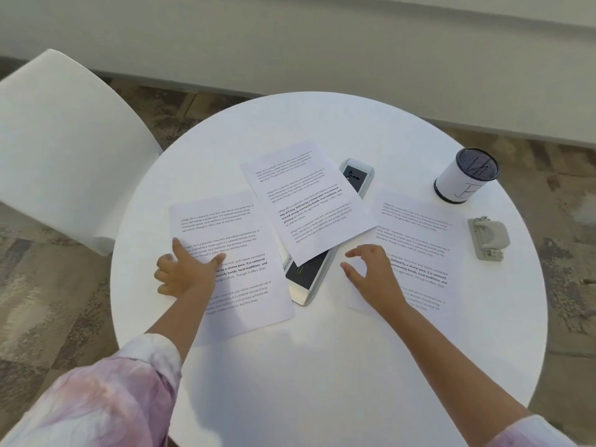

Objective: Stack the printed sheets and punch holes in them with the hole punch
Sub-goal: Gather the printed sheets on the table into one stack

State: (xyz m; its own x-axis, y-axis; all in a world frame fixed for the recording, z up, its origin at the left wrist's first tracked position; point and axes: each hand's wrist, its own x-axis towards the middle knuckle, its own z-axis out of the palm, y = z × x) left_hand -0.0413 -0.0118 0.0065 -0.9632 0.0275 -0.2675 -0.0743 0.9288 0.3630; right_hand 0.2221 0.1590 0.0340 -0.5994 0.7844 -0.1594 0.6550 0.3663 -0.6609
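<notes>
Three printed sheets lie apart on the round white table (322,366). The left sheet (238,295) lies under my left hand (185,272), whose spread fingers rest on its left edge. The middle sheet (309,201) lies tilted over a power strip. My right hand (374,279) hovers at the left edge of the right sheet (419,250), fingers and thumb loosely curved, holding nothing that I can see. The grey hole punch (488,238) stands near the table's right edge, well clear of both hands.
A silver power strip (306,282) with dark sockets runs diagonally under the middle sheet. A white mesh-topped pen cup (464,177) stands at the back right. A white chair (64,150) is at the left, and a pale wall runs behind the table.
</notes>
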